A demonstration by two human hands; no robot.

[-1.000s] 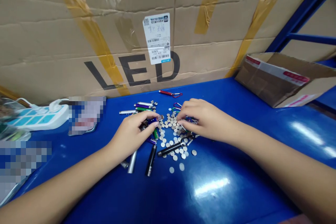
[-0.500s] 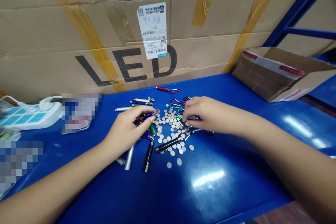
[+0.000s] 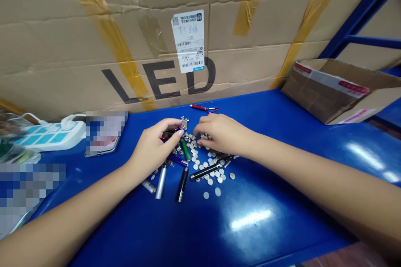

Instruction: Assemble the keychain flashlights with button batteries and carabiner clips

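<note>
My left hand (image 3: 153,144) pinches a blue penlight tube (image 3: 180,129), most of it hidden by the fingers, with a round silvery piece (image 3: 184,124) at its end. Just right of it my right hand (image 3: 221,133) is over the pile of button cells (image 3: 205,164), fingers curled; what they hold, if anything, is hidden. Under and in front of my left hand lie a green tube (image 3: 185,150), a purple tube (image 3: 178,159), a silver tube (image 3: 161,181) and a black tube (image 3: 181,184). A black penlight (image 3: 205,172) rests across the cells.
A red penlight with a carabiner (image 3: 200,107) lies at the back. Behind stands a large cardboard box (image 3: 250,62); an open carton (image 3: 326,87) is at the right. A power strip (image 3: 53,135) and a blurred-out phone-like item (image 3: 106,133) are on the left.
My right hand has moved left from the coloured carabiners to the button cells beside my left hand. My left hand still holds the blue tube, tilted further up. The view has shifted slightly.
</note>
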